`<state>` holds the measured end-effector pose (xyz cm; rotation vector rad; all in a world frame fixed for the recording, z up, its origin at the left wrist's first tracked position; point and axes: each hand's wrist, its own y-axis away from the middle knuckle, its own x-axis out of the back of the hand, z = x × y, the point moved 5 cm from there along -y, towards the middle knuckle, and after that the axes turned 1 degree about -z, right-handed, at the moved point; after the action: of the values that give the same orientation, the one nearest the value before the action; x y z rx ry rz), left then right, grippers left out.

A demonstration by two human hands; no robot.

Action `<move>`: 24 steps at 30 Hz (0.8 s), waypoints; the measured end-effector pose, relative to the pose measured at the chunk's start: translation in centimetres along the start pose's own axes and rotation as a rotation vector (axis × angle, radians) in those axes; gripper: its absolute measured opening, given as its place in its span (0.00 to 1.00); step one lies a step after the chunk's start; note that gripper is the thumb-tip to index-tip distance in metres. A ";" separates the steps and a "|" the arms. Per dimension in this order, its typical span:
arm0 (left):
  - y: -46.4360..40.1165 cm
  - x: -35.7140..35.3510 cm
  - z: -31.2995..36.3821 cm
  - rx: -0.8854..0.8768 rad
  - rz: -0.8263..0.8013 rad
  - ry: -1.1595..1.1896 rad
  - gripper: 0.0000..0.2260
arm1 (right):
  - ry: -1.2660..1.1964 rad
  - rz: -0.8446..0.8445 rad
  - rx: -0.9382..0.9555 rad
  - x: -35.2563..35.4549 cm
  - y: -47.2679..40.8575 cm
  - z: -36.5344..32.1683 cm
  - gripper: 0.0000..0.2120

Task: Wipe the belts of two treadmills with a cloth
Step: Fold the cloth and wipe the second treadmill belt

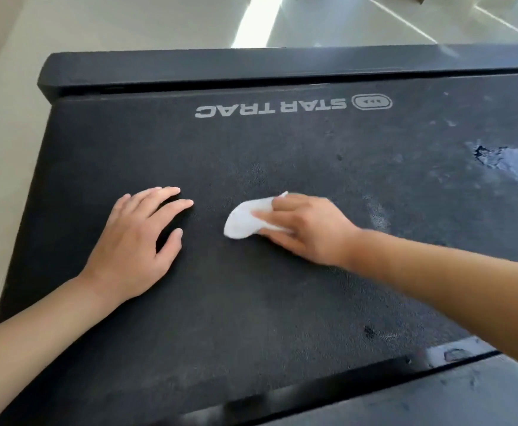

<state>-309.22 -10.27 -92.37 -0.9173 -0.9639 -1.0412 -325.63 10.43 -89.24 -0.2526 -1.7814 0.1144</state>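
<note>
Head view: right hand (308,229) pinched white cloth (245,221) flat on treadmill belt (251,302) centre, prob. for rubbing pressure; left hand (137,238) lay spread on belt nearby, apart, prob. as support.

Between the left hand (134,244) and the right hand (305,229) lies a strip of bare belt (220,302), with the cloth (245,219) bunched at the right hand's fingertips. Beyond both hands the belt runs flat to the raised end cap (251,69). Right of the right hand sits a wet patch (503,161); near its forearm, the side rail (436,395) edges the belt.
</note>
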 end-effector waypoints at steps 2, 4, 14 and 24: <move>-0.1 0.0 0.0 -0.003 0.006 0.001 0.22 | 0.137 0.077 -0.429 2.4 -1.1 9.4 0.35; 0.0 0.1 0.1 -0.003 0.008 -0.006 0.22 | 0.194 0.134 -0.807 4.6 -0.6 17.1 0.32; 0.0 0.1 0.2 0.004 0.048 0.003 0.20 | 0.012 -0.017 -0.218 -3.3 -7.6 -2.7 0.16; 0.5 -0.2 -0.3 0.029 0.057 0.041 0.14 | 0.250 0.162 -0.955 4.7 -3.6 20.5 0.27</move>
<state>-308.75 -10.36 -92.74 -0.8917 -0.9115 -0.9918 -346.91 9.21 -88.58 -1.0427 -1.4474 -0.6451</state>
